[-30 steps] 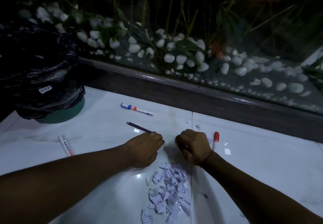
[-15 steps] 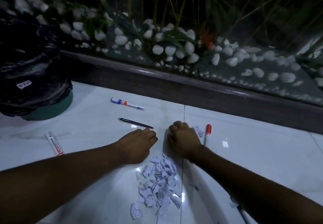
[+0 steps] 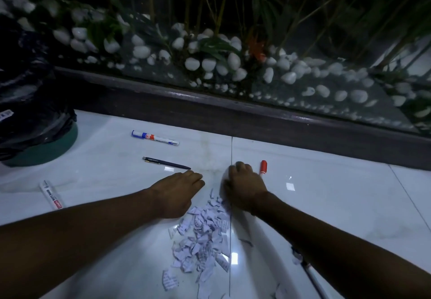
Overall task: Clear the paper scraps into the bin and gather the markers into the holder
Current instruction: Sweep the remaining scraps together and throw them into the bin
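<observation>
Raking scraps [image 3: 205,235] with your left hand [image 3: 178,193], fingers flat together, and right hand [image 3: 242,186], fingers curled, contents untellable; bin [image 3: 35,116] unfed; markers [image 3: 155,137] loose on floor.

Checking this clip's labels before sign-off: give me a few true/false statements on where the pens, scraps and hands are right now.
1. The scraps lie piled on the floor between the forearms. True.
2. The left hand holds the dark pen. False: the pen lies on the tile just beyond that hand.
3. A red cap shows just right of the right hand. True.
4. The blue marker stands in a holder. False: it lies flat on the floor.
5. The bin sits at far left. True.
</observation>
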A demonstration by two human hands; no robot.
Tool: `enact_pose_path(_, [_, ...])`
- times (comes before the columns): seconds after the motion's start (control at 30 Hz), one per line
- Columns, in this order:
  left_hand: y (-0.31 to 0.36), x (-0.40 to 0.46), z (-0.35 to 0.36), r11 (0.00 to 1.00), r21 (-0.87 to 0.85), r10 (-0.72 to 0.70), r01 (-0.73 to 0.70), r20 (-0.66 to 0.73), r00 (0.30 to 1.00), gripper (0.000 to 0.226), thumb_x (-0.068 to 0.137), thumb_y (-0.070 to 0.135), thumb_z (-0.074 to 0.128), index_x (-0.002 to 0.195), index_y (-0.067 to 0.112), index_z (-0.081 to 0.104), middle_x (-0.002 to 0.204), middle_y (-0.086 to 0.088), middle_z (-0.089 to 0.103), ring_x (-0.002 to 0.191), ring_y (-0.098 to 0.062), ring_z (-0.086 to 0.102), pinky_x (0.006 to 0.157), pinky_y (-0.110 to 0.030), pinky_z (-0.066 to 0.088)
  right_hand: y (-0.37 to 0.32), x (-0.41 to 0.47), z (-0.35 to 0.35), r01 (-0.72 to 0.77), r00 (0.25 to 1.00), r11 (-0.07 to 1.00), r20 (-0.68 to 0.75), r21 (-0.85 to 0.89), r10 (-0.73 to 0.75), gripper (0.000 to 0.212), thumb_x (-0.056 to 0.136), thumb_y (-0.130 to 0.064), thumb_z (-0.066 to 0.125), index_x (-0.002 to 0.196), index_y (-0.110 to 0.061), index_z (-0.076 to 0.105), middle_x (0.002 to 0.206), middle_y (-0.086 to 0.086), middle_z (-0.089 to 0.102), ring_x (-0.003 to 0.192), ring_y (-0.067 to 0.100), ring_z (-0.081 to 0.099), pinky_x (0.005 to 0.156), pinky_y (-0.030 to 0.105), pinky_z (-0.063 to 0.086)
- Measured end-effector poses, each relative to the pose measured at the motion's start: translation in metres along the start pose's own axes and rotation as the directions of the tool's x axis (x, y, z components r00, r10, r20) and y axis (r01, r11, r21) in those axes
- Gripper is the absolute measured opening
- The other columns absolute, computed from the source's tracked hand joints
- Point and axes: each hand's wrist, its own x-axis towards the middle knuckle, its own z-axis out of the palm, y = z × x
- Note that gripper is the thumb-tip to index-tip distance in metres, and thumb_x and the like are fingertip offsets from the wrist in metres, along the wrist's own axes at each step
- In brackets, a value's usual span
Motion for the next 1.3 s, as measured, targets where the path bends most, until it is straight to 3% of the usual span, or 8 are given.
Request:
enact_pose_path(0.17, [0.006, 0.009, -0.002, 1.0, 0.008, 0.012, -0.012, -0.014, 1.0, 0.06, 0.09, 0.021, 0.049, 0.146, 0.011, 0.029, 0.154, -0.011, 0.026, 0.139, -0.026, 0.028, 0.114, -0.035, 0.027, -0.036, -0.059, 0.008, 0.32, 0.947, 0.947, -0.029, 0.011, -0.319, 0.052, 0.089, -0.044, 0.031, 0.121, -0.009, 0.052, 0.122, 0.015, 0.052, 0.104, 0.031, 0.051, 0.079, 0.044, 0.051])
enact_pose_path(0.4, [0.016, 0.022, -0.004, 0.997, 0.024, 0.075, -0.074, -0.048, 0.996, 0.058, 0.086, 0.018, 0.054, 0.141, 0.008, 0.037, 0.147, -0.014, 0.036, 0.131, -0.029, 0.037, 0.107, -0.04, 0.037, -0.001, -0.045, 0.01, 0.096, 0.989, 0.992, -0.119, 0.078, -0.087, 0.049, 0.089, -0.044, 0.028, 0.111, -0.009, 0.054, 0.112, 0.012, 0.053, 0.1, 0.03, 0.052, 0.08, 0.041, 0.048])
enact_pose_path(0.6, [0.027, 0.034, -0.008, 0.993, 0.111, 0.032, -0.035, 0.031, 0.999, 0.063, 0.089, 0.018, 0.053, 0.146, 0.01, 0.028, 0.154, -0.014, 0.023, 0.139, -0.028, 0.028, 0.11, -0.041, 0.032, -0.016, -0.071, 0.014, 0.349, 0.937, 0.935, -0.032, 0.065, -0.348, 0.04, 0.086, -0.034, 0.055, 0.115, -0.006, 0.055, 0.113, 0.016, 0.055, 0.098, 0.032, 0.053, 0.08, 0.044, 0.05])
enact_pose_path(0.73, [0.031, 0.04, -0.006, 0.995, 0.104, -0.01, 0.004, 0.053, 0.999, 0.06, 0.087, 0.018, 0.054, 0.142, 0.009, 0.032, 0.151, -0.015, 0.027, 0.136, -0.029, 0.03, 0.107, -0.042, 0.036, 0.017, -0.05, -0.007, -0.003, 0.979, 0.989, -0.201, 0.149, 0.033, 0.035, 0.095, -0.033, 0.045, 0.119, -0.009, 0.052, 0.117, 0.015, 0.055, 0.103, 0.031, 0.054, 0.083, 0.045, 0.05])
enact_pose_path(0.87, [0.031, 0.04, -0.006, 0.996, 0.083, -0.013, 0.009, 0.039, 0.999, 0.049, 0.092, 0.023, 0.046, 0.138, 0.009, 0.037, 0.147, -0.015, 0.033, 0.132, -0.029, 0.034, 0.101, -0.044, 0.042, 0.046, -0.031, -0.01, -0.405, 0.911, 0.885, 0.014, 0.231, 0.413, 0.055, 0.094, -0.036, 0.051, 0.138, -0.007, 0.036, 0.125, 0.017, 0.053, 0.109, 0.033, 0.056, 0.091, 0.042, 0.049])
enact_pose_path(0.93, [0.03, 0.039, -0.005, 0.999, 0.051, 0.003, -0.004, 0.004, 1.0, 0.041, 0.096, 0.027, 0.041, 0.132, 0.009, 0.042, 0.141, -0.014, 0.039, 0.126, -0.029, 0.039, 0.096, -0.045, 0.044, 0.045, -0.024, -0.006, -0.403, 0.913, 0.861, 0.064, 0.31, 0.404, 0.05, 0.093, -0.027, 0.055, 0.134, -0.004, 0.039, 0.123, 0.017, 0.057, 0.105, 0.032, 0.06, 0.09, 0.04, 0.051])
enact_pose_path(1.07, [0.025, 0.038, -0.005, 0.999, 0.004, 0.036, -0.036, -0.018, 0.999, 0.043, 0.098, 0.033, 0.038, 0.133, 0.009, 0.043, 0.143, -0.015, 0.04, 0.128, -0.029, 0.039, 0.1, -0.044, 0.042, 0.028, 0.005, -0.012, -0.289, 0.949, 0.91, -0.039, 0.297, 0.314, 0.027, 0.089, -0.017, 0.06, 0.113, -0.007, 0.052, 0.109, 0.015, 0.062, 0.093, 0.03, 0.06, 0.08, 0.035, 0.049])
enact_pose_path(1.3, [0.02, 0.025, 0.009, 0.998, -0.036, 0.053, -0.056, -0.068, 0.996, 0.056, 0.097, 0.039, 0.03, 0.142, 0.006, 0.039, 0.151, -0.019, 0.032, 0.138, -0.033, 0.031, 0.111, -0.045, 0.033, -0.012, 0.061, -0.028, -0.179, 0.975, 0.974, -0.107, 0.14, 0.195, 0.032, 0.089, -0.02, 0.06, 0.121, -0.016, 0.058, 0.113, 0.009, 0.062, 0.099, 0.026, 0.058, 0.085, 0.037, 0.05])
